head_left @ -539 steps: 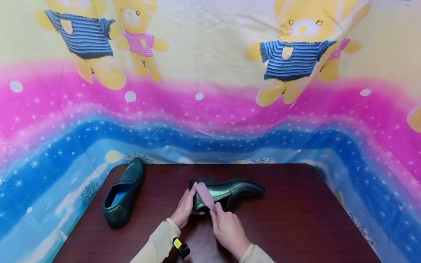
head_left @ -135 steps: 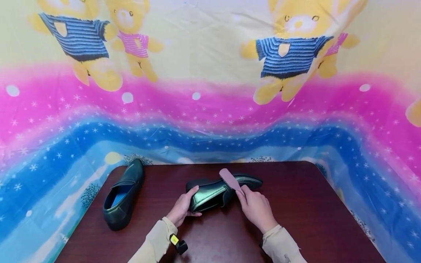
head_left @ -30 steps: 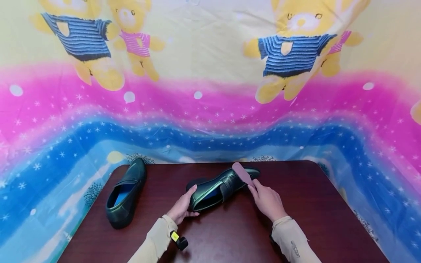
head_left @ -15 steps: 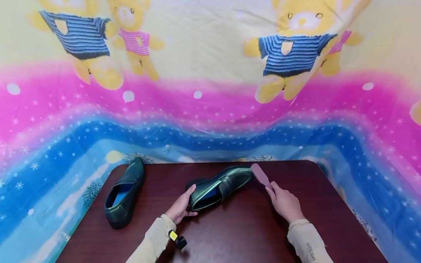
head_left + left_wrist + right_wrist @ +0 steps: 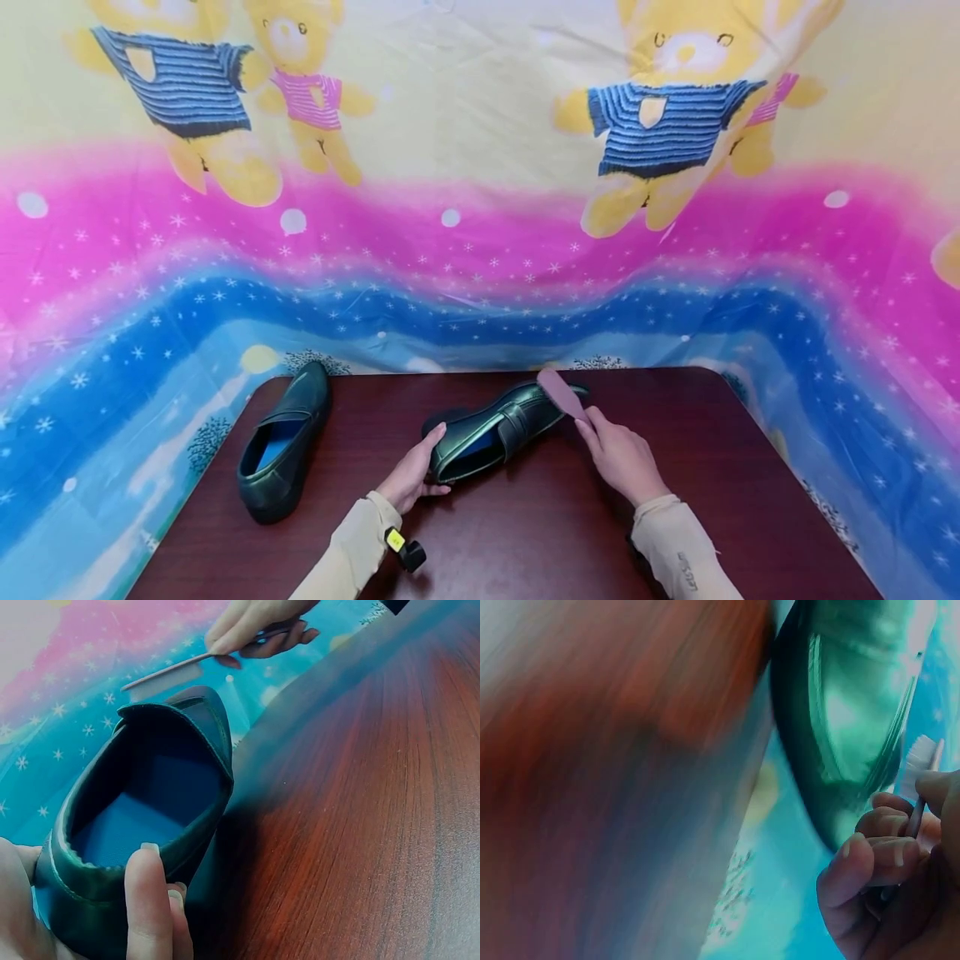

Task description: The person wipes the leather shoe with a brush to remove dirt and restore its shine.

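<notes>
A dark green leather loafer (image 5: pixel 517 423) lies near the middle of the table, its toe pointing to the far right. My left hand (image 5: pixel 408 477) grips it by the heel, thumb on the side; in the left wrist view the fingers (image 5: pixel 146 900) curl over the heel rim. My right hand (image 5: pixel 624 458) holds a pink-backed shoe brush (image 5: pixel 561 393) by its handle. The brush head lies across the loafer's toe in the head view. White bristles (image 5: pixel 915 769) face the toe's leather in the right wrist view.
A matching loafer (image 5: pixel 306 390) with a blue insole stands at the table's left edge. The brown table (image 5: pixel 495 533) ends close behind both shoes. A printed curtain (image 5: pixel 450 275) with bears hangs behind it.
Half a second ago the brush was past the toe tip; it has come back left over the toe. Eighteen seconds ago it was near the heel. The left hand keeps its grip on the loafer.
</notes>
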Demonstrator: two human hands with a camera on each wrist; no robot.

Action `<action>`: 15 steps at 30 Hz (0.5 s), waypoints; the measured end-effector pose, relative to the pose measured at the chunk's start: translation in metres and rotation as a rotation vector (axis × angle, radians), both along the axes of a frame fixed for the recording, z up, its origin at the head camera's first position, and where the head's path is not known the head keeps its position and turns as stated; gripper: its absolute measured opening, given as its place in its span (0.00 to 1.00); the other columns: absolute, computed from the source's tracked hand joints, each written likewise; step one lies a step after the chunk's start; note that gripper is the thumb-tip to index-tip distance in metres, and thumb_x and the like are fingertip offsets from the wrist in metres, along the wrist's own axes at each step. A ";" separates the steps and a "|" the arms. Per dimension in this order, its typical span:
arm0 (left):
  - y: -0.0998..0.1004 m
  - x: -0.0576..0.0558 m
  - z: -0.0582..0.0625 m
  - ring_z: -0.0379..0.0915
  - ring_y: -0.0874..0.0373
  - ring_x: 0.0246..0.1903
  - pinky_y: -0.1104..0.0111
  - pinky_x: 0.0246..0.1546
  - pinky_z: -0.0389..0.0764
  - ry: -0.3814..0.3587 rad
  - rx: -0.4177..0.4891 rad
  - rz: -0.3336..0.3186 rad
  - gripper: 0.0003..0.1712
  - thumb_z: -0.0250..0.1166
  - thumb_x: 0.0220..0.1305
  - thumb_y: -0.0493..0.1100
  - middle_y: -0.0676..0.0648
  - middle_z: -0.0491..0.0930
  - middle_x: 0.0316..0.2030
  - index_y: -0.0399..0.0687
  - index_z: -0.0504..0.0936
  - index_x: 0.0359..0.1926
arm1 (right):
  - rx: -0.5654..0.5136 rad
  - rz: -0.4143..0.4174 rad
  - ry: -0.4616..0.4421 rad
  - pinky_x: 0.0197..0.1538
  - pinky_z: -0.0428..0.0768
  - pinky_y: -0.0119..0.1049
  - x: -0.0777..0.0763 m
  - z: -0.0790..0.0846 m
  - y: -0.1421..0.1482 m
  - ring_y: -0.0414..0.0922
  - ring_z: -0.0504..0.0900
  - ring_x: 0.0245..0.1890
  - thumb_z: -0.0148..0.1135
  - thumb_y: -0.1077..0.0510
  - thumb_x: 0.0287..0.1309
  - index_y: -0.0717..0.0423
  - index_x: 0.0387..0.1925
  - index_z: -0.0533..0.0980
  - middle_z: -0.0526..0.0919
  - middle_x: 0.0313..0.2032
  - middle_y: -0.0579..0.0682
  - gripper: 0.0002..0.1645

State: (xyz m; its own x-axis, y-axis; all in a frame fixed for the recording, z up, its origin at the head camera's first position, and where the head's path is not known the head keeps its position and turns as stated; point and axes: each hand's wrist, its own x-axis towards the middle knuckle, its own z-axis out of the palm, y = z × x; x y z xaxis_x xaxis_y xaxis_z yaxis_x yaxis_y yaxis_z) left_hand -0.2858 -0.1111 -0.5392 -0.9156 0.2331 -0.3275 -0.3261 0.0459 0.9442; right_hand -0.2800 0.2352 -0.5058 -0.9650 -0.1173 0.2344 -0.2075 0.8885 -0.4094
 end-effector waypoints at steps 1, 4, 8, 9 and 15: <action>0.000 0.000 0.000 0.79 0.48 0.40 0.61 0.35 0.88 0.003 0.000 -0.001 0.51 0.48 0.73 0.75 0.33 0.72 0.61 0.54 0.48 0.83 | 0.007 0.011 -0.003 0.28 0.67 0.38 -0.001 0.001 -0.005 0.42 0.67 0.18 0.54 0.46 0.78 0.47 0.41 0.70 0.66 0.19 0.45 0.11; 0.001 0.000 0.000 0.79 0.49 0.40 0.61 0.35 0.88 0.006 0.003 -0.007 0.51 0.48 0.73 0.75 0.33 0.72 0.61 0.53 0.48 0.84 | 0.030 0.029 -0.021 0.27 0.67 0.38 -0.004 0.003 -0.015 0.42 0.68 0.18 0.54 0.45 0.78 0.46 0.40 0.70 0.67 0.18 0.45 0.12; 0.002 -0.001 -0.001 0.79 0.49 0.40 0.62 0.35 0.88 0.004 0.011 -0.014 0.51 0.48 0.73 0.75 0.34 0.73 0.59 0.53 0.47 0.84 | 0.036 0.005 -0.043 0.26 0.66 0.38 -0.006 0.002 -0.017 0.43 0.67 0.17 0.56 0.46 0.77 0.46 0.38 0.69 0.67 0.18 0.46 0.12; 0.001 -0.001 -0.001 0.79 0.49 0.39 0.62 0.34 0.87 0.000 0.010 -0.011 0.51 0.48 0.73 0.75 0.34 0.74 0.59 0.53 0.48 0.84 | 0.036 -0.003 -0.046 0.26 0.65 0.38 -0.006 0.001 -0.015 0.43 0.67 0.17 0.57 0.46 0.76 0.46 0.38 0.69 0.67 0.18 0.46 0.12; 0.000 -0.002 -0.001 0.79 0.47 0.39 0.63 0.34 0.87 -0.009 0.004 0.000 0.49 0.47 0.74 0.74 0.34 0.73 0.59 0.54 0.49 0.83 | 0.023 -0.010 -0.049 0.27 0.65 0.38 -0.004 -0.004 0.002 0.43 0.67 0.18 0.57 0.47 0.77 0.46 0.38 0.68 0.66 0.19 0.46 0.12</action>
State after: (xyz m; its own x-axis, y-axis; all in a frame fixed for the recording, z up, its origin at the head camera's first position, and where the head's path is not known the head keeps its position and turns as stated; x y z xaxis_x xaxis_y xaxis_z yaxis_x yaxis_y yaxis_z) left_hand -0.2876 -0.1114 -0.5399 -0.9126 0.2344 -0.3350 -0.3348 0.0419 0.9414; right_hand -0.2836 0.2371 -0.5096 -0.9764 -0.1128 0.1840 -0.1790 0.8998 -0.3980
